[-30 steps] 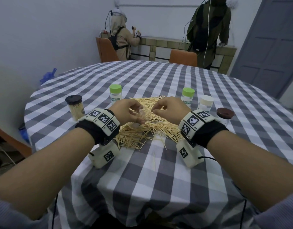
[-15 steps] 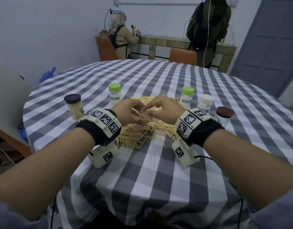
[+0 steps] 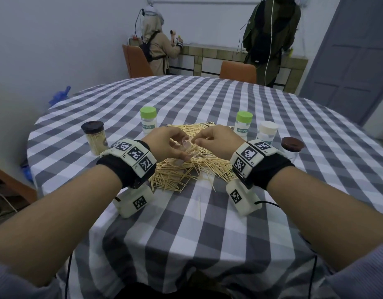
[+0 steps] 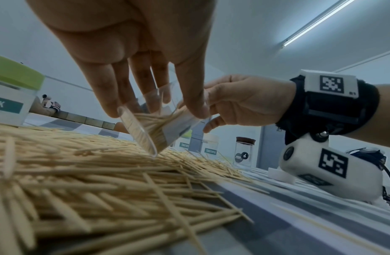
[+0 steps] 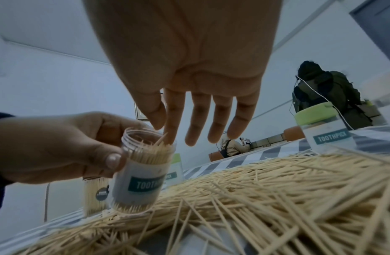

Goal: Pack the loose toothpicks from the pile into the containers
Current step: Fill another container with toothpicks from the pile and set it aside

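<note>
A big pile of loose toothpicks [image 3: 186,171] [image 4: 80,172] [image 5: 276,189] lies mid-table on the checked cloth. My left hand [image 3: 171,145] [image 5: 58,146] grips an open clear container [image 3: 184,148] [image 4: 150,127] [image 5: 143,174] labelled TOOTHPICK. It is partly filled, tilted to the right, and its base rests on the pile. My right hand [image 3: 210,141] [image 4: 239,103] [image 5: 189,120] hovers at the container's mouth with its fingers nearly straight. Its index fingertip dips into the mouth and touches the standing toothpicks, with the thumb just above the rim.
Around the pile stand two green-lidded containers [image 3: 148,119] [image 3: 243,125], a white-lidded one [image 3: 268,131], a clear brown-lidded jar [image 3: 292,147] and a full black-lidded jar [image 3: 93,137]. One stray toothpick [image 3: 199,207] lies nearer me. Two people stand at a counter behind the table.
My right hand has moved left from over the pile to the mouth of the container. My left hand has kept the container tilted in about the same place.
</note>
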